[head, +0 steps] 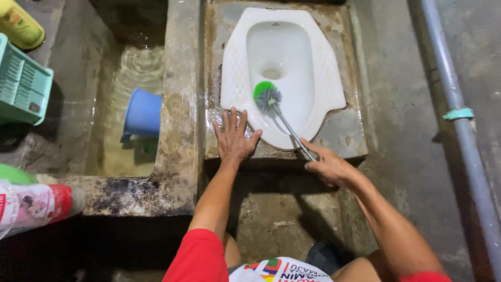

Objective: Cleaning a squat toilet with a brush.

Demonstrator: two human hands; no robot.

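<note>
Wet, stained concrete washroom floor; raised slab point(344, 141) carrying white squat pan point(284, 68); left hand point(233, 138) flat, fingers spread, on slab edge; right hand point(327, 166) clamped on toilet brush point(267, 97), bristles inside pan rim; bowl seemingly clean, surrounding slab still grimy.

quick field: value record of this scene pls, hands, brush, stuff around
setting: wet concrete floor around a white squat toilet
right hand: grips the toilet brush by its handle, bristles on the pan
left hand: flat, fingers spread, on the concrete beside the pan
left side: water trough holding a blue dipper
far left: green basket
right: grey pipe
</note>
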